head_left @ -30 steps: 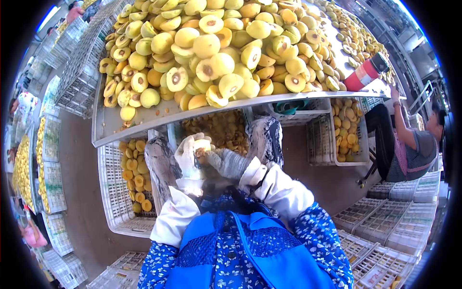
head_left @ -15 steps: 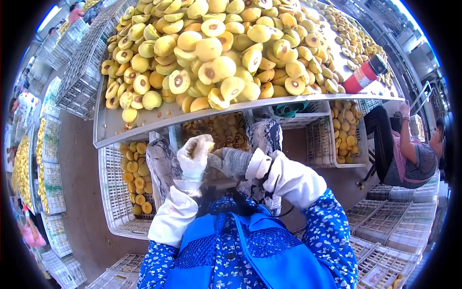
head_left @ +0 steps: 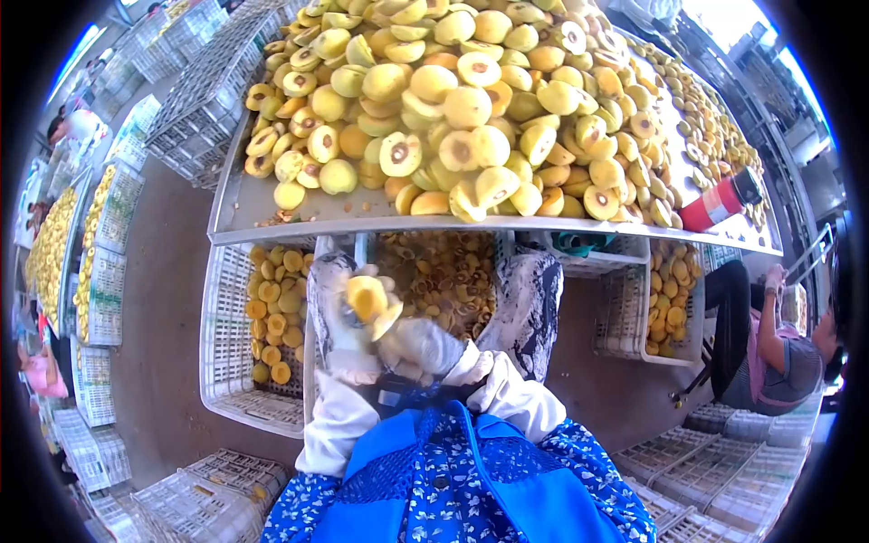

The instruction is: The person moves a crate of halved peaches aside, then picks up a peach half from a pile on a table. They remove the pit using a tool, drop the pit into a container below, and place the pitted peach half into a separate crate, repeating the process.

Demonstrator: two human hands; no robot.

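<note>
My left hand (head_left: 351,333), in a pale work glove, is closed around a yellow peach half (head_left: 366,297) in front of my lap. Its cut face shows, and a second yellow piece lies against the fingers. Close beside it, lower and to the right, my right hand (head_left: 418,349) is curled in a greyish glove. Motion blurs it, and I cannot make out what its fingers hold. Beyond both hands, between my knees, a crate (head_left: 500,262) holds dark pits and scraps. Many halved peaches (head_left: 434,83) are heaped on the metal table (head_left: 237,210) ahead.
A white crate (head_left: 222,337) of peach halves stands left of my legs; another crate (head_left: 625,319) with peaches stands right. A red bottle (head_left: 711,212) lies near the table's right edge. A co-worker (head_left: 780,357) sits at far right. Stacked crates (head_left: 204,109) stand at left.
The view has shifted, so the table appears lower and further right. The peach half in my left hand now shows its yellow face. My right hand has dropped slightly below the left.
</note>
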